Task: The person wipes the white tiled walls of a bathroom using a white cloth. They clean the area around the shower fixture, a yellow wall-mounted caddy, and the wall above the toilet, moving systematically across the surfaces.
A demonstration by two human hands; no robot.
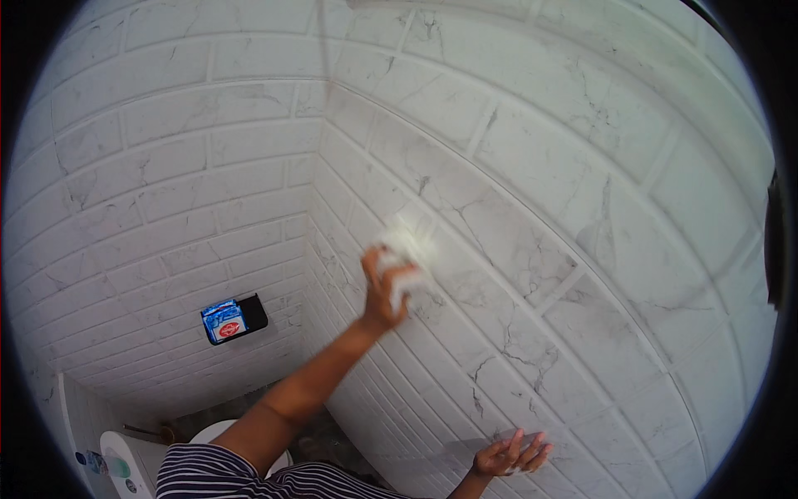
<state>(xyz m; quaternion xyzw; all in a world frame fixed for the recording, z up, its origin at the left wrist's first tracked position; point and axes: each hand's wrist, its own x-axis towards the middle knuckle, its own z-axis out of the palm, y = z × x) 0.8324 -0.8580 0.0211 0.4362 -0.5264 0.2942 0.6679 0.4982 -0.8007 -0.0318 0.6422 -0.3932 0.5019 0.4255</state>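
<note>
My left hand (385, 291) reaches up to the white marbled tile wall (549, 208) with its fingers closed round a white cloth (409, 245). The cloth is pressed to the wall or very near it. It is smeared by motion, so it could also be a wad of paper. Lower down at the right, my right hand (514, 454) is open beside the same wall. Its fingers are spread, its palm is partly turned up, and nothing lies in it. White specks show on its fingers.
A black holder (253, 312) with a blue and white packet (223, 321) is fixed to the left wall. Below stand a white toilet (212, 430) and its tank (133, 457), with small bottles (116, 467) on top. A dark object (775, 241) sits at the right rim.
</note>
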